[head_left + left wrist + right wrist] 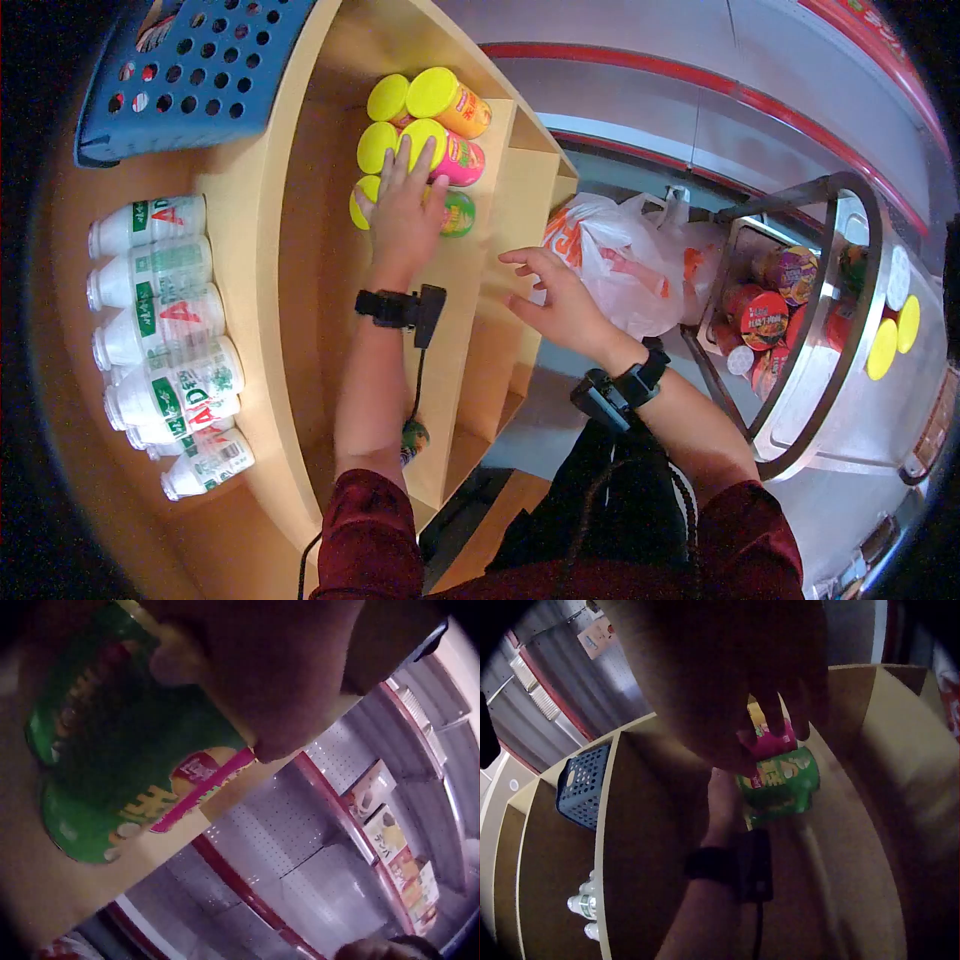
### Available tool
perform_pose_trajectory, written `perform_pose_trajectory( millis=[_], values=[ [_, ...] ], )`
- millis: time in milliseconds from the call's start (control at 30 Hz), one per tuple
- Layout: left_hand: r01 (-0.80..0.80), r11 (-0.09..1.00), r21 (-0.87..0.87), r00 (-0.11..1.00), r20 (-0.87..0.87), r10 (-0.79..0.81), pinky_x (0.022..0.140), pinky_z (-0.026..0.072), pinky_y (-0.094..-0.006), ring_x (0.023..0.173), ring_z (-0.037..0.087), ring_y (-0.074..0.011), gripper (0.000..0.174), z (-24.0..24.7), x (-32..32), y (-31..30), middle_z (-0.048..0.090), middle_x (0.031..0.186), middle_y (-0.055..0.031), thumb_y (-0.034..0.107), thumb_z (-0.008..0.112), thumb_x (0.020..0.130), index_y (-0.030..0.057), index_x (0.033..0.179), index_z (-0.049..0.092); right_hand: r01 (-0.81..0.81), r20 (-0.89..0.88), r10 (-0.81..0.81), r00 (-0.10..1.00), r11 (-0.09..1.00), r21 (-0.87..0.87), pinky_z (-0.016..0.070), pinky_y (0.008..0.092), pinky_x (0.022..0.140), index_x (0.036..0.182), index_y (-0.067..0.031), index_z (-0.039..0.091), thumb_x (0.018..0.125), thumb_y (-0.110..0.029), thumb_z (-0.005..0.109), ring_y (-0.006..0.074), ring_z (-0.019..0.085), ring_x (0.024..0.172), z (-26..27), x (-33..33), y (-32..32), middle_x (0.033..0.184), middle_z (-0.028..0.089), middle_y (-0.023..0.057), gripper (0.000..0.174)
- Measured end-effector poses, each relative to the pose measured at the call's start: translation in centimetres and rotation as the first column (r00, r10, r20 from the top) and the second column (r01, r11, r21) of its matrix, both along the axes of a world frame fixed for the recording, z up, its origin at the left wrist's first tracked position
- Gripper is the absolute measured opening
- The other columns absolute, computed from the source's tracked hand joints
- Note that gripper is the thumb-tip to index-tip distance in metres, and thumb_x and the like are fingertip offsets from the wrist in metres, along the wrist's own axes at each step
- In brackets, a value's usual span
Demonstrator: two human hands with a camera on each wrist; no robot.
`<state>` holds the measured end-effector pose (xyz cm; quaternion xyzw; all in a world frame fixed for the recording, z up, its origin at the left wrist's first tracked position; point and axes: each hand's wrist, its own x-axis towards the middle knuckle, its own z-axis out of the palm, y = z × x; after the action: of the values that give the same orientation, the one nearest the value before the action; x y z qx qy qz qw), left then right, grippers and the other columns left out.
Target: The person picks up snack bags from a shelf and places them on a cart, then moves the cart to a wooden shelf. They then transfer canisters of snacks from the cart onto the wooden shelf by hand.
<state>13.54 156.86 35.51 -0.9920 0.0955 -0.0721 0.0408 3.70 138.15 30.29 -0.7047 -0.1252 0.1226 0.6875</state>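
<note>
Several snack canisters with yellow lids stand in rows in a wooden shelf compartment. Among them are an orange canister (466, 112), a pink canister (463, 160) and a green canister (458, 214). My left hand (405, 225) lies over the lids, its fingers extended across the pink and green ones. Up close in the left wrist view, green canisters (142, 765) sit beside that hand (285, 667). My right hand (562, 305) hovers in front of the shelf, fingers loosely bent and holding nothing; it looms dark across the right wrist view.
White bottles (170, 320) in clear wrap fill the compartment on the left, below a blue perforated basket (195, 75). To the right are a white plastic bag (620, 260) and a metal-framed cart (830, 330) holding red tubs (760, 318). Another canister (414, 440) lies near my left forearm.
</note>
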Motion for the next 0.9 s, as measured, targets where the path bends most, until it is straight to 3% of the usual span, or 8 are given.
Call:
perform_pose_trajectory(
  millis=[233, 300, 367, 500, 600, 700, 833, 900],
  values=[
    [0.03, 0.999, -0.032, 0.997, -0.075, -0.032, 0.096, 0.0108, -0.0638, 0.127, 0.028, -0.027, 0.044, 1.2, 0.3, 0.5, 0.034, 0.135, -0.0079, 0.037, 0.044, 0.087, 0.0203, 0.128, 0.04, 0.059, 0.03, -0.059, 0.998, 0.998, -0.015, 0.0429, 0.0312, 0.075, 0.11, -0.0092, 0.047, 0.073, -0.008, 0.061, 0.0194, 0.05, 0.096, 1.2, -2.3, -1.4, 0.106, 0.049, 0.0078, 0.04],
    [0.024, 0.997, 0.072, 0.999, -0.027, -0.022, 0.098, 0.0212, -0.052, 0.123, 0.033, -0.0285, 0.046, 1.2, 0.1, 0.3, 0.036, 0.134, -0.0122, 0.03, 0.049, 0.085, 0.015, 0.127, 0.041, 0.116, 0.044, -0.114, 0.993, 0.991, -0.06, 0.0431, 0.0321, 0.076, 0.109, -0.008, 0.047, 0.073, -0.008, 0.061, 0.0203, 0.05, 0.096, 2.1, -3.5, -2.5, 0.106, 0.049, 0.0088, 0.039],
    [0.019, 1.0, -0.022, 1.0, -0.002, -0.02, 0.097, 0.0254, -0.0471, 0.12, 0.036, -0.0306, 0.047, 1.2, -0.5, 0.0, 0.036, 0.132, -0.0159, 0.031, 0.051, 0.084, 0.01, 0.125, 0.042, 0.196, 0.19, -0.177, 0.966, 0.977, -0.088, 0.0431, 0.0346, 0.079, 0.107, -0.0046, 0.047, 0.073, -0.007, 0.061, 0.0224, 0.05, 0.099, 3.8, -5.0, -4.4, 0.105, 0.05, 0.0111, 0.037],
    [0.083, 0.994, 0.071, 0.995, 0.041, -0.086, 0.098, 0.019, -0.057, 0.126, 0.025, -0.0333, 0.055, -0.7, -1.6, -1.0, 0.025, 0.137, -0.0178, 0.036, 0.047, 0.086, 0.0121, 0.132, 0.03, 0.397, 0.341, -0.322, 0.884, 0.9, -0.181, 0.0437, 0.0357, 0.08, 0.103, -0.0018, 0.05, 0.072, -0.005, 0.061, 0.0253, 0.053, 0.096, 9.6, -8.2, -11.5, 0.101, 0.054, 0.0122, 0.034],
    [0.097, 0.975, 0.2, 0.987, 0.109, -0.121, 0.097, 0.0168, -0.0603, 0.128, 0.019, -0.0346, 0.06, -0.7, -1.9, -1.4, 0.02, 0.139, -0.0173, 0.038, 0.046, 0.086, 0.0134, 0.135, 0.023, 0.742, 0.581, -0.517, 0.629, 0.623, -0.249, 0.0438, 0.0345, 0.078, 0.096, -0.0031, 0.055, 0.07, -0.004, 0.059, 0.028, 0.055, 0.087, 13.2, -11.4, -19.8, 0.093, 0.057, 0.0105, 0.026],
    [0.048, 0.968, 0.247, 0.986, 0.145, -0.086, 0.095, 0.0158, -0.063, 0.13, 0.015, -0.0347, 0.061, 0.2, -2.4, -2.7, 0.017, 0.141, -0.0159, 0.038, 0.046, 0.086, 0.0137, 0.136, 0.022, 0.926, 0.699, -0.622, 0.353, 0.126, -0.355, 0.0444, 0.0341, 0.075, 0.098, -0.0045, 0.055, 0.069, -0.006, 0.064, 0.0281, 0.055, 0.085, 13.2, -13.4, -29.2, 0.093, 0.057, 0.0108, 0.031],
    [0.089, 0.995, 0.04, 0.971, 0.221, -0.096, 0.097, 0.0145, -0.0609, 0.13, 0.016, -0.0332, 0.062, 1.2, -3.8, -5.3, 0.017, 0.141, -0.0144, 0.037, 0.049, 0.085, 0.0116, 0.135, 0.023, 0.758, 0.66, -0.492, 0.567, -0.003, -0.653, 0.0444, 0.0397, 0.076, 0.099, -0.0051, 0.053, 0.064, -0.025, 0.073, 0.0313, 0.054, 0.089, 11.7, -14.3, -35.9, 0.096, 0.056, 0.0142, 0.044],
    [0.151, 0.988, -0.02, 0.959, 0.243, -0.142, 0.098, 0.0138, -0.0587, 0.129, 0.018, -0.0321, 0.06, 1.2, -4.9, -6.7, 0.02, 0.14, -0.0131, 0.034, 0.051, 0.083, 0.0104, 0.133, 0.028, 0.596, 0.438, -0.689, 0.577, -0.011, -0.803, 0.0472, 0.04, 0.066, 0.097, -0.0048, 0.049, 0.061, -0.036, 0.074, 0.0315, 0.057, 0.082, 12.5, -13.5, -33.2, 0.091, 0.055, 0.016, 0.054]
  ],
)
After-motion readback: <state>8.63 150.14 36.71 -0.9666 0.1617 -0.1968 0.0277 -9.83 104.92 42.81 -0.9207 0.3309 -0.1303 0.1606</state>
